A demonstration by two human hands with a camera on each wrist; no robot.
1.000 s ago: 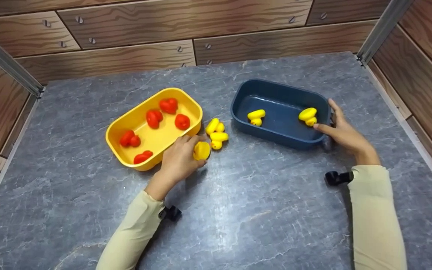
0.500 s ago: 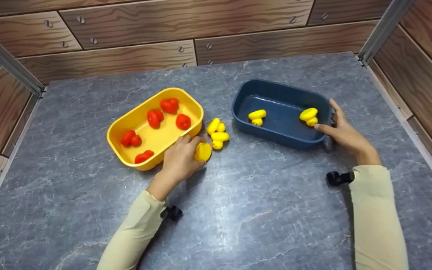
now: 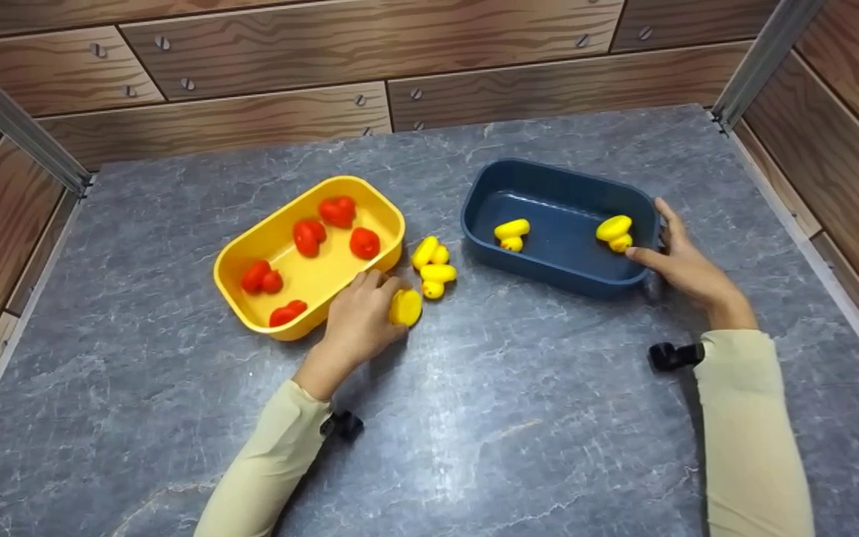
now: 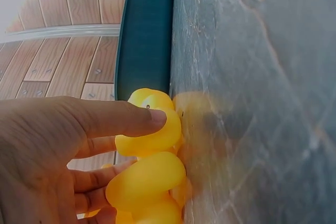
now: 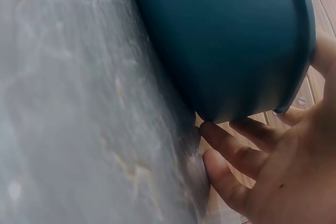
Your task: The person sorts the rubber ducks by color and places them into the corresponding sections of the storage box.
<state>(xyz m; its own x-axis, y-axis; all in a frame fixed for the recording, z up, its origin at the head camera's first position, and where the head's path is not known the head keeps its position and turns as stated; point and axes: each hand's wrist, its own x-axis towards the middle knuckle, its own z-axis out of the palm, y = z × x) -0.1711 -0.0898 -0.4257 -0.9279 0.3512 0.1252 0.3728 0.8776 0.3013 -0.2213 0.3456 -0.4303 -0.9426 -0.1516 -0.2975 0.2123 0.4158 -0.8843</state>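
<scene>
My left hand [image 3: 359,317] pinches a yellow toy duck [image 3: 406,307] close to the tabletop, beside the yellow bin. In the left wrist view the thumb [image 4: 149,119] lies across that duck, and more yellow shapes show right below it. Two other yellow ducks [image 3: 437,280] lie together on the table just beyond. On the right, my right hand [image 3: 694,272] holds the end of the dark blue bin [image 3: 549,274], thumb over the rim and fingers spread against the outer wall. Inside that bin sit two yellow ducks [image 3: 511,233], well apart.
Several red toy ducks [image 3: 309,237] are in the yellow bin [image 3: 310,280] at left. Both bins stand on a grey marbled table [image 3: 519,432], a narrow gap between them. Wood-patterned panels [image 3: 474,45] close off the back and sides.
</scene>
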